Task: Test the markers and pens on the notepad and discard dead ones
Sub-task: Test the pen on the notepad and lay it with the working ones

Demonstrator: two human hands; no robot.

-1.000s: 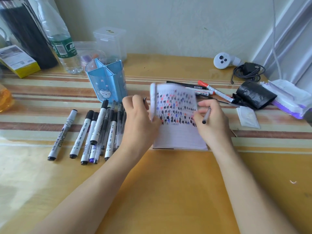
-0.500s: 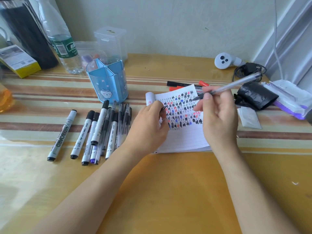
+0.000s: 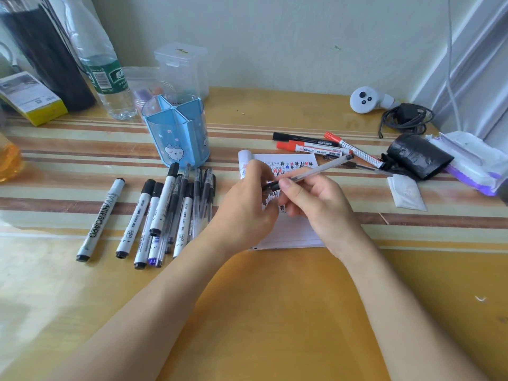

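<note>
A small lined notepad [image 3: 291, 232], its top half covered in black, red and blue test marks, lies in the middle of the table. My right hand [image 3: 316, 200] grips a clear gel pen [image 3: 319, 169] above it, the barrel pointing up and right. My left hand [image 3: 247, 207] pinches the pen's dark cap [image 3: 270, 186] at the pen's tip end. Several white markers and clear pens [image 3: 165, 213] lie in a row to the left. A black and two red markers [image 3: 316, 145] lie beyond the pad.
A blue pen holder [image 3: 177, 133] stands behind the row of pens. A water bottle [image 3: 105, 70], dark flask and yellow box are at the back left. A black pouch [image 3: 417, 158], cable, white controller and tissue pack sit at the right.
The notepad page, held upright a second ago, now lies flat. My right hand lowered the pen toward my left hand, which now pinches the cap at the pen's tip.
</note>
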